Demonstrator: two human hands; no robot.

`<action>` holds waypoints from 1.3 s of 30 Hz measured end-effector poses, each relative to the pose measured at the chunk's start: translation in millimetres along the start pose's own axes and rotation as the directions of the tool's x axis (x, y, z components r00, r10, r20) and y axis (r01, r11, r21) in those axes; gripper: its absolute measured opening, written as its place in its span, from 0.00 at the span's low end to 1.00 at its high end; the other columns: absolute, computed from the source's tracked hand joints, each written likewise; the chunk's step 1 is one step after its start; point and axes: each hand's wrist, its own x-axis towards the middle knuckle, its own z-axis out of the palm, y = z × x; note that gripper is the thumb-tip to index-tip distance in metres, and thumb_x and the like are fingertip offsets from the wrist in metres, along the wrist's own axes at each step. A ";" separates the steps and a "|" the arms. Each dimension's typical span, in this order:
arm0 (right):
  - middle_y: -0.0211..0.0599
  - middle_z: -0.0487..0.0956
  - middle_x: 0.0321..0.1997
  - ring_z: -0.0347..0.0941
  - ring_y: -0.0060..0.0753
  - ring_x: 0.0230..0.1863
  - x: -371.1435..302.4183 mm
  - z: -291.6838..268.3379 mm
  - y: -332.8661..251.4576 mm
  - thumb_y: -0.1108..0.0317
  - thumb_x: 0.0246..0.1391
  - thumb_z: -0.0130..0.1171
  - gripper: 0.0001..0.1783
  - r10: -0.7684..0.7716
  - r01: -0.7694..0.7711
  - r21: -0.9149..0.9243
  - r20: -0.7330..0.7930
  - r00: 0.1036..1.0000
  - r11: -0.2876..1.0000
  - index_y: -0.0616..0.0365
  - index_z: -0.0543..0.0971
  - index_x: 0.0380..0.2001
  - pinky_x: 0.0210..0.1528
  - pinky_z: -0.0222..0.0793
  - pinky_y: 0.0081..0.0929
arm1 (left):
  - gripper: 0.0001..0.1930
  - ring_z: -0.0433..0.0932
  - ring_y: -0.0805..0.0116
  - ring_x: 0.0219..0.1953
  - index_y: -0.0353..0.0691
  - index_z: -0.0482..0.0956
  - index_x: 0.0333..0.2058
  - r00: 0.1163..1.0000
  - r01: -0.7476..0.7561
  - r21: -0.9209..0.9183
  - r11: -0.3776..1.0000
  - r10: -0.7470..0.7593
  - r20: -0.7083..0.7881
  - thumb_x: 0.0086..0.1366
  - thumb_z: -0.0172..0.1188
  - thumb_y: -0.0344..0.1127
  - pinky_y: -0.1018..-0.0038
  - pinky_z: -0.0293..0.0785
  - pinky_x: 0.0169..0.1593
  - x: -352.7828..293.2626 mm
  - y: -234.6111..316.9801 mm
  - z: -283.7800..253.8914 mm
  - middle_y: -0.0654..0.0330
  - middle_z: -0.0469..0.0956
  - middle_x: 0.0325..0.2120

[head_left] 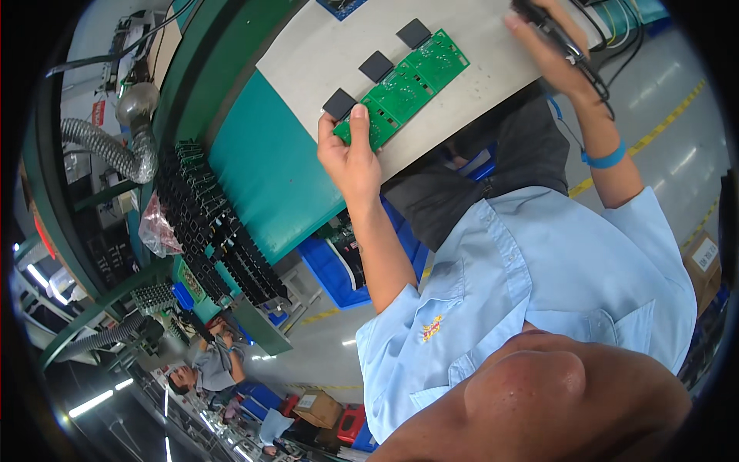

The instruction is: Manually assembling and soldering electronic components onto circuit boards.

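Note:
My left hand (352, 163) is closed on the near left end of a long green circuit board (404, 91), thumb on top and fingers underneath. Three black square parts (376, 67) stick out in a row along the board's far edge. The board is held over a pale work sheet (308, 58). At the upper right, my right hand (556, 65) grips a slim black handheld tool (560, 38), apart from the board. Its tip lies beyond the picture's edge and blur hides its exact kind. A blue band (604, 156) circles my right wrist.
A green mat (262, 169) covers the bench left of the sheet. Racks of black-framed boards (215, 223) stand beyond it. Below the bench edge sits a blue bin (327, 269). Dark cables (616, 50) run near my right hand. Another person (215, 366) works farther off at lower left.

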 end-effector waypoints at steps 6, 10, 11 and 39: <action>0.43 0.78 0.53 0.77 0.38 0.50 -14.0 35.0 -1.1 0.77 0.53 0.69 0.31 -0.417 0.402 0.111 0.184 0.890 0.909 0.63 0.75 0.61 0.54 0.73 0.29 | 0.10 0.74 0.80 0.31 0.34 0.77 0.46 0.997 -0.059 -0.049 0.997 0.061 0.047 0.73 0.63 0.33 0.83 0.70 0.36 -5.8 -7.9 -10.4 0.59 0.81 0.37; 0.43 0.78 0.52 0.78 0.36 0.46 -17.2 41.8 -13.6 0.79 0.53 0.67 0.30 -0.460 0.442 0.132 0.189 0.867 0.887 0.63 0.75 0.62 0.51 0.74 0.27 | 0.10 0.76 0.76 0.36 0.35 0.76 0.47 0.990 -0.129 -0.112 0.985 0.135 0.044 0.73 0.63 0.33 0.82 0.71 0.43 -7.0 -13.5 -16.9 0.55 0.82 0.42; 0.43 0.78 0.52 0.78 0.36 0.45 -17.7 42.4 -15.6 0.80 0.53 0.67 0.30 -0.471 0.452 0.138 0.192 0.861 0.881 0.64 0.75 0.62 0.50 0.74 0.26 | 0.10 0.77 0.75 0.38 0.35 0.76 0.47 0.989 -0.133 -0.142 0.981 0.140 0.039 0.72 0.64 0.32 0.80 0.72 0.46 -6.7 -14.1 -17.7 0.54 0.82 0.43; 0.43 0.77 0.48 0.78 0.31 0.37 -14.6 45.4 10.5 0.84 0.51 0.67 0.27 -0.798 0.774 0.243 0.000 0.603 0.585 0.65 0.79 0.57 0.41 0.74 0.22 | 0.28 0.77 0.54 0.60 0.37 0.76 0.51 0.947 -0.294 0.084 0.952 0.278 0.163 0.49 0.65 0.15 0.62 0.69 0.67 -8.2 -8.6 -16.7 0.51 0.79 0.56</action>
